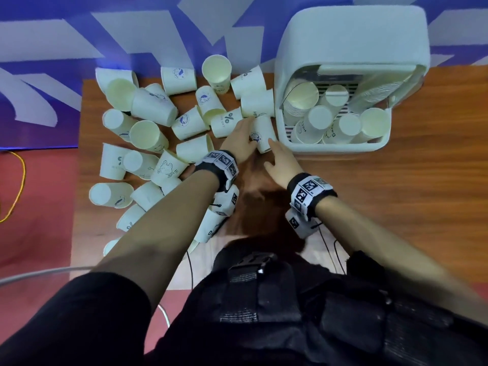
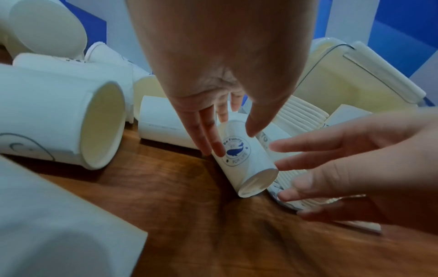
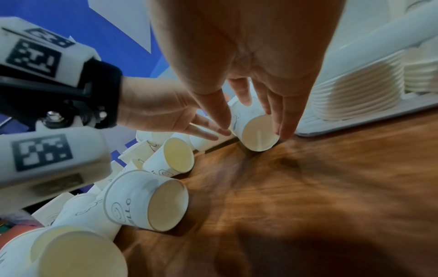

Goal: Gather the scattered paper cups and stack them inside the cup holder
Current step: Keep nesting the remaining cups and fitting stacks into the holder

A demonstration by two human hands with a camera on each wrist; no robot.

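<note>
Pick-up step under way: left hand (image 1: 239, 142) lays straight fingers on the whale cup (image 1: 262, 134), which lies on its side on the table (image 1: 396, 207) just beside the cup holder (image 1: 335, 147), long axis along the tabletop, one flat end facing the person. Right hand (image 1: 280, 159) arrives spread, fingertips touching its end. Next, I'd say: close, lift, nest.

Roughly two dozen paper cups (image 1: 154, 106) lie scattered on one wooden table (image 1: 396, 207) beside one white cup holder (image 1: 353, 35) with two hands (image 1: 239, 140) among them.
</note>
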